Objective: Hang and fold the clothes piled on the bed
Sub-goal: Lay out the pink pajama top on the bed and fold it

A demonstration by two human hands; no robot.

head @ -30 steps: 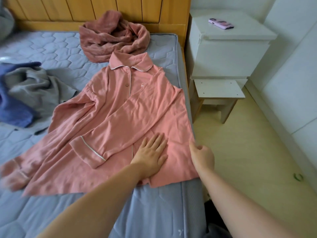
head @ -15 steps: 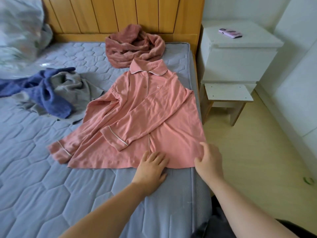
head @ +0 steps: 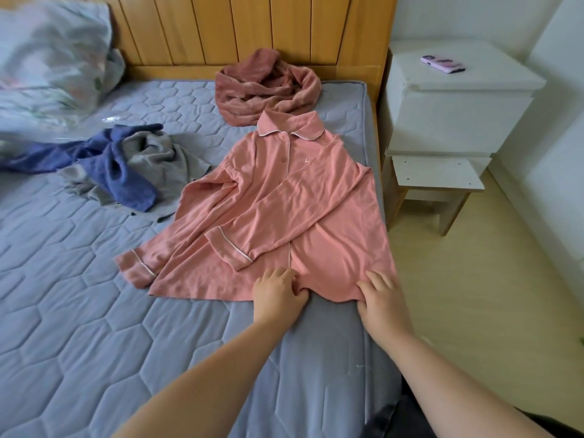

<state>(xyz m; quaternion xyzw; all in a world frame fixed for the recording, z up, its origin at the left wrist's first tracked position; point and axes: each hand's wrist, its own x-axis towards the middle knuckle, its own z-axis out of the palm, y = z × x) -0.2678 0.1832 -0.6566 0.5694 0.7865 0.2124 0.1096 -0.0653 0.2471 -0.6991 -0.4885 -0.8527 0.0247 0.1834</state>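
Head view: pajama shirt [head: 284, 197] collar toward headboard [head: 252, 30]

We see a white nightstand [head: 455, 99] beside the bed's wooden headboard [head: 252, 26], with a pink phone [head: 442, 63] lying flat on its top. Below it stands a small white stool [head: 437, 180] on the pale yellow floor [head: 474, 295]. White walls [head: 562, 121] close in at right.

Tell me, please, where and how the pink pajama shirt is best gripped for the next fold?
Probably at the bottom hem. The pink pajama shirt lies flat, collar toward the headboard, hem nearest the person, so coming from the near side suits. The left hand and right hand already pinch that hem, mid-hem and at the corner by the mattress edge.
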